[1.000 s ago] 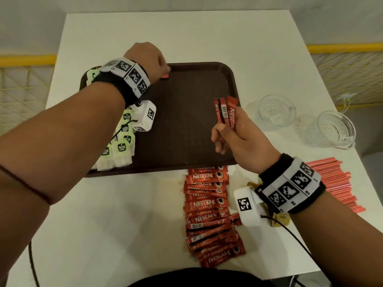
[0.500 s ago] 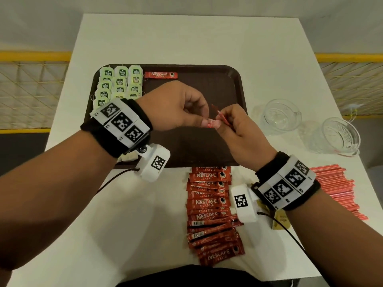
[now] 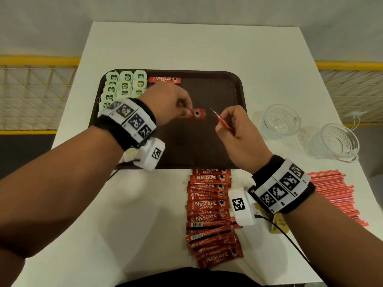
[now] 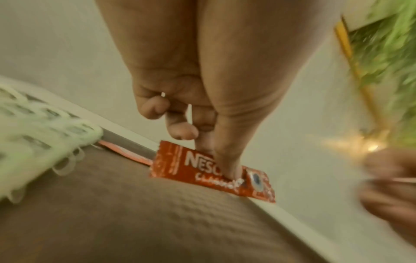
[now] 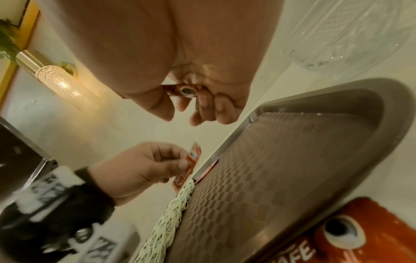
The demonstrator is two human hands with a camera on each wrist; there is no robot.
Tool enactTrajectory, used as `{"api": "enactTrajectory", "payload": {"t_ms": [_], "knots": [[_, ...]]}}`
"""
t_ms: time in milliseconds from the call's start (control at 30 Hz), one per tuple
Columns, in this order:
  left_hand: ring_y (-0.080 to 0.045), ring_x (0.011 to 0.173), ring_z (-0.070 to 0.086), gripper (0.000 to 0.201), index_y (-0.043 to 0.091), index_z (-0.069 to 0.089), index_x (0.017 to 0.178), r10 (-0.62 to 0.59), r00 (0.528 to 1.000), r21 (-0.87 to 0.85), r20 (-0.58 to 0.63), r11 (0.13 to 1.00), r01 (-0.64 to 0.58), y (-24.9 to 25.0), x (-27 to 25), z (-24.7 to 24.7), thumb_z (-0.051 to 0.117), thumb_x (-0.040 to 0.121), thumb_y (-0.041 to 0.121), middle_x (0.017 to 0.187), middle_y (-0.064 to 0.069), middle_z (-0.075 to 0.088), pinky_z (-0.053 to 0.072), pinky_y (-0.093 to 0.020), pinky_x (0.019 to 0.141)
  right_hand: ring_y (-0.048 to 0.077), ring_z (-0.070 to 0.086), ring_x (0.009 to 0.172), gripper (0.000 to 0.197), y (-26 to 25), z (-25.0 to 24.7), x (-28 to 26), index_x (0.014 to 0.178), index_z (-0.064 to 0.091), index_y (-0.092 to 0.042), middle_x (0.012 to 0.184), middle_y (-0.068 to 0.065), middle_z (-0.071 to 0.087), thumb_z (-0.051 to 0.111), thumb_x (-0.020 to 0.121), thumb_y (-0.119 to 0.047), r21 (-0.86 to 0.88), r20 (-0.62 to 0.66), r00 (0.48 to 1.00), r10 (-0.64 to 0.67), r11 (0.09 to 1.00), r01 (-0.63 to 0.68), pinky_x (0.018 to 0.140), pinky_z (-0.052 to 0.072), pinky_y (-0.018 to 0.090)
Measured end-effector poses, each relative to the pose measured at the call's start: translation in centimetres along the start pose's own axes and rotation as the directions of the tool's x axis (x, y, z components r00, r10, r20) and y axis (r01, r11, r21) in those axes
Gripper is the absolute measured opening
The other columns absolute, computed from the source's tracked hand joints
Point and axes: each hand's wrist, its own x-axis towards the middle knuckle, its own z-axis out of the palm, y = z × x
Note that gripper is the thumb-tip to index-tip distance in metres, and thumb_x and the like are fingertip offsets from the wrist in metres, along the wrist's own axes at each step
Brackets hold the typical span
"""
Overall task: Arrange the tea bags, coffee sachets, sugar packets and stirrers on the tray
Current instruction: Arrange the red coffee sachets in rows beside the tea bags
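Note:
Over the middle of the brown tray, my left hand pinches a red coffee sachet between thumb and fingers; the same coffee sachet shows flat in the left wrist view. My right hand holds another red sachet edge-on, seen as a held sachet in the right wrist view. One sachet lies at the tray's back edge beside rows of green tea bags. Several loose sachets lie on the table in front of the tray.
Two glass cups stand on the white table right of the tray. A pile of red stirrers lies at the right front edge. Yellow railings run on both sides of the table.
My left hand came back from the tray's far edge, took one sachet from my right hand, and now carries it leftward. The hands have drawn apart.

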Motion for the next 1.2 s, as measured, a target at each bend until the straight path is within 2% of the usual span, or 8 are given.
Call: {"api": "enactTrajectory", "payload": {"t_ms": [133,267,500,567,767,900,1033,1200], "knots": [[-0.015,0.089,0.061,0.006,0.03,0.073,0.088,-0.204,0.979,0.229,-0.025,0.952,0.204,-3.7,3.7,-1.0,0.073,0.083,0.032,0.089,0.009,0.066,0.05,-0.034,0.084,0.01,0.045,0.06,0.007,0.2,-0.3,-0.3,0.1,0.048,-0.012,0.075,0.006,0.05,0.053,0.097,-0.014,0.008,0.044,0.998,0.049,0.999,-0.049,0.056,0.043,0.022],[-0.021,0.102,0.062,0.017,0.026,0.074,0.095,-0.251,0.967,0.277,-0.05,0.926,0.255,-5.2,6.1,-1.1,0.076,0.081,0.034,0.104,0.003,0.069,0.05,-0.034,0.088,0.005,0.044,0.055,0.004,0.5,0.0,-0.4,0.097,0.049,-0.016,0.071,-0.001,0.05,0.053,0.097,-0.015,-0.024,0.08,0.994,0.068,0.998,-0.066,0.054,0.042,0.017],[-0.017,0.087,0.06,0.015,0.025,0.072,0.085,-0.248,0.964,0.409,0.094,0.892,0.19,-6.2,8.1,-1.1,0.081,0.075,0.031,0.09,0.005,0.069,0.047,-0.032,0.073,0.005,0.043,0.058,0.004,0.7,-0.2,-0.1,0.097,0.049,-0.014,0.073,0.002,0.05,0.053,0.096,-0.014,0.0,0.082,0.993,0.09,0.996,-0.09,0.056,0.042,0.016],[-0.019,0.086,0.059,0.012,0.025,0.072,0.084,-0.24,0.967,0.411,0.082,0.892,0.186,-6.2,8.7,-1.2,0.08,0.076,0.029,0.091,0.003,0.07,0.047,-0.032,0.073,0.004,0.046,0.06,0.002,0.5,-0.4,-0.2,0.094,0.052,-0.015,0.074,0.001,0.051,0.052,0.096,-0.016,0.005,0.097,0.992,0.082,0.997,-0.083,0.057,0.043,0.014],[-0.026,0.094,0.062,0.015,0.021,0.075,0.09,-0.226,0.974,0.431,0.035,0.882,0.189,-6.0,9.7,-1.6,0.08,0.077,0.026,0.097,-0.003,0.071,0.047,-0.033,0.074,0.0,0.047,0.065,0.035,0.5,-0.8,-0.5,0.089,0.065,-0.016,0.07,-0.009,0.052,0.034,0.087,-0.031,0.065,0.157,0.974,0.164,0.982,-0.176,0.062,0.035,0.013],[-0.026,0.095,0.062,0.014,0.019,0.075,0.091,-0.231,0.973,0.439,0.023,0.876,0.198,-5.8,9.8,-1.6,0.078,0.078,0.024,0.099,-0.003,0.071,0.046,-0.033,0.073,-0.002,0.05,0.064,0.03,0.6,-0.9,-0.5,0.093,0.063,-0.018,0.071,-0.007,0.053,0.034,0.095,-0.027,-0.006,0.14,0.971,0.192,0.981,-0.193,0.057,0.037,0.009],[-0.026,0.095,0.062,0.019,0.022,0.073,0.096,-0.151,0.988,0.39,-0.037,0.908,0.154,-4.5,8.7,-1.8,0.071,0.083,0.036,0.099,-0.001,0.07,0.051,-0.036,0.082,0.002,0.055,0.08,0.016,1.0,-0.9,-0.5,0.113,0.061,-0.021,0.094,-0.008,0.059,0.051,0.1,-0.021,-0.241,0.113,0.987,0.117,0.967,-0.087,0.068,0.036,0.008],[-0.006,0.083,0.061,0.03,0.031,0.073,0.096,0.125,0.992,0.013,-0.026,0.992,-0.125,0.7,4.0,-1.5,0.061,0.085,0.056,0.088,0.014,0.069,0.046,-0.026,0.078,0.004,0.058,0.085,0.021,1.1,-1.0,-0.5,0.116,0.065,-0.019,0.098,-0.007,0.064,0.061,0.096,-0.022,-0.253,0.074,0.994,0.074,0.966,-0.053,0.072,0.039,0.007]]}}
